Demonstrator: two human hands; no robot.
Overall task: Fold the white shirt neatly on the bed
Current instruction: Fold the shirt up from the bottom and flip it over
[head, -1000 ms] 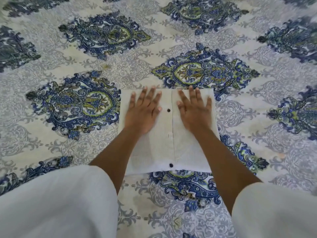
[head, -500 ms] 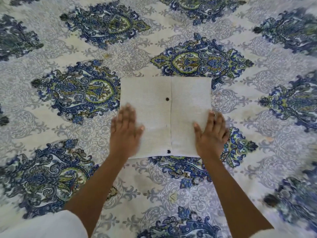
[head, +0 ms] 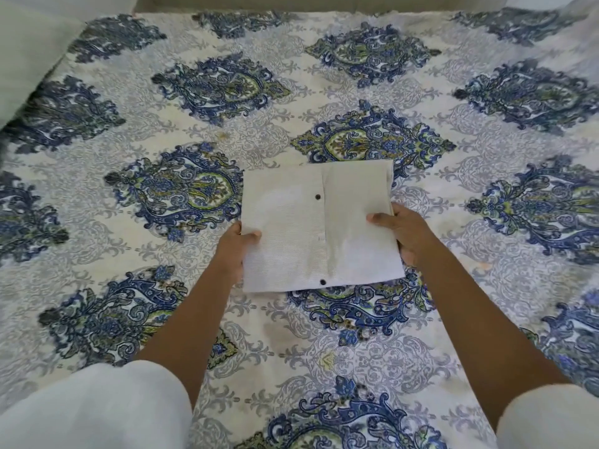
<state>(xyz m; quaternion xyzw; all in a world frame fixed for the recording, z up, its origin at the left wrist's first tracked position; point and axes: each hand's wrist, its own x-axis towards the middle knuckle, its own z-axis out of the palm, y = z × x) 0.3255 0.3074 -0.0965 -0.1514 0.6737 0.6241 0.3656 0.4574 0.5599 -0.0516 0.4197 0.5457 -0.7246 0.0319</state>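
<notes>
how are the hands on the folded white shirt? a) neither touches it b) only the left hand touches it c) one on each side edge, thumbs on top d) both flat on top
c: the left hand and right hand each hold a side edge of the white shirt, thumbs on top.

Both bare forearms reach from the near edge toward the middle, converging slightly. The left arm comes out of a loose white fabric left sleeve [head: 97, 406] and the right arm out of a matching white right sleeve [head: 551, 419]. The left hand [head: 234, 251] grips the left edge of the folded white button-front shirt [head: 311, 234], thumb on top, fingers hidden beneath. The right hand [head: 406, 236] grips the right edge likewise, its thumb pointing left.
</notes>
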